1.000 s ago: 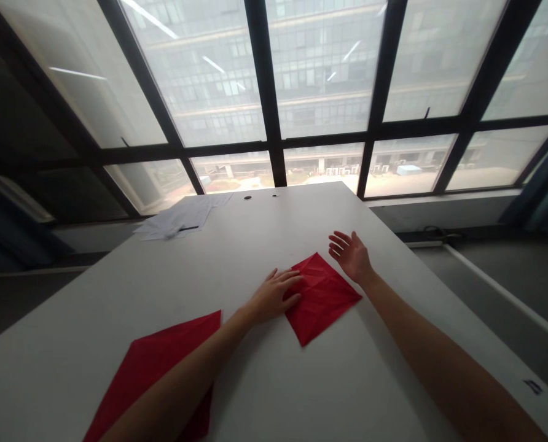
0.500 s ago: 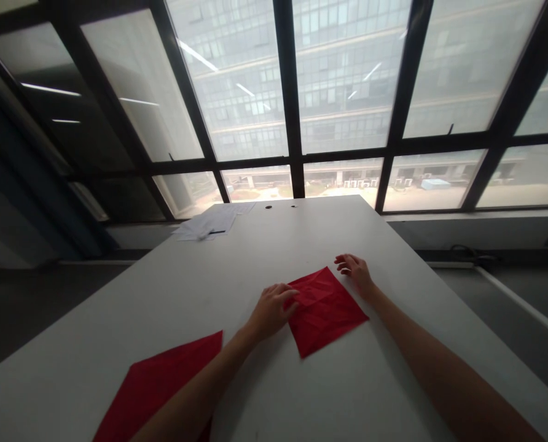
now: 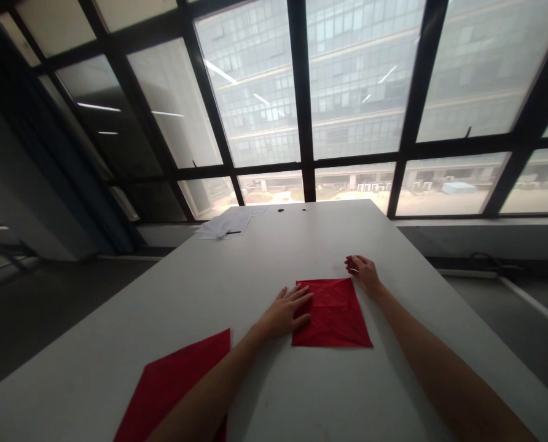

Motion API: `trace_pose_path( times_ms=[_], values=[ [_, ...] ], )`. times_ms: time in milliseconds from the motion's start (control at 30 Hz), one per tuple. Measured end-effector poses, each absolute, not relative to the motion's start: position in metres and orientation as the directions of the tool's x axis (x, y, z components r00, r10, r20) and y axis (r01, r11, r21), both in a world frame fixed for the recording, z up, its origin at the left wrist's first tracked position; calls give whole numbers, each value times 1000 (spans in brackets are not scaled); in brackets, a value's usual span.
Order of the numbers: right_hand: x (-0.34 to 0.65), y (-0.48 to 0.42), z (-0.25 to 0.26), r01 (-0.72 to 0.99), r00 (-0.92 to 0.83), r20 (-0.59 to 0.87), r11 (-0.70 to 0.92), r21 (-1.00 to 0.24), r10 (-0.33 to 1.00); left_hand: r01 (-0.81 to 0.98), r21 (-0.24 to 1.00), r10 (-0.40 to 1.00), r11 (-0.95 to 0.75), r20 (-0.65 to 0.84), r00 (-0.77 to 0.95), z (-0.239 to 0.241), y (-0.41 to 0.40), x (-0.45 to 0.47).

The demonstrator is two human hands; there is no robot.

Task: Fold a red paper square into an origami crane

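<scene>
Your L hand [image 3: 284, 314], fingers spread, is on red sheet [image 3: 333, 319] at 9 o'clock; R hand [image 3: 365, 274] curled nr 1, can't tell if gripping. Prob. aligning; next needs steadying.

Ahead and left of the left grip [image 3: 285, 312], papers [image 3: 227, 221] and a thin dark stick [image 3: 233, 232] lie on the white worktop [image 3: 324, 236]. Farther ahead, black-framed windows [image 3: 304, 110] show a building [image 3: 361, 92]; a blue curtain [image 3: 71, 166] hangs well left.

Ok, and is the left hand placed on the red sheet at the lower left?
No, the left hand lies over the left edge of the other red sheet, the square one nearer the right hand.
</scene>
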State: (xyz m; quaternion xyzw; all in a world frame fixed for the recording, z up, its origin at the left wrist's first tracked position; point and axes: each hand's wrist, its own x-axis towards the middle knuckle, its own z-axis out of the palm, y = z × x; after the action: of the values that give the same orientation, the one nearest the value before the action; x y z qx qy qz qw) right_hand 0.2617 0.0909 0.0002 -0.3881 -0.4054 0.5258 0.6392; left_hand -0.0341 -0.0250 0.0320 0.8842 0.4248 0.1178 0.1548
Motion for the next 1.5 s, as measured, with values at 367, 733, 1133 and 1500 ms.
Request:
trace_pose_path(
  times_ms=[367, 733, 1133, 1500],
  values=[
    [259, 90, -2, -314, 144, 112, 153, -937, 983, 732, 339, 789, -592, 60, 611, 27, -20, -38],
    [229, 62, 25, 10, 127, 360, 361, -932, 924, 715, 285, 753, -638, 40, 656, 24, -18, -37],
    [275, -43, 1, 641, -409, 412, 578, -506, 814, 707, 300, 754, -640, 70, 653, 24, -18, -38],
    [264, -35, -2, 681, -418, 386, 565, -466, 822, 706, 376, 785, -600, 109, 610, 18, -14, -39]
  ],
)
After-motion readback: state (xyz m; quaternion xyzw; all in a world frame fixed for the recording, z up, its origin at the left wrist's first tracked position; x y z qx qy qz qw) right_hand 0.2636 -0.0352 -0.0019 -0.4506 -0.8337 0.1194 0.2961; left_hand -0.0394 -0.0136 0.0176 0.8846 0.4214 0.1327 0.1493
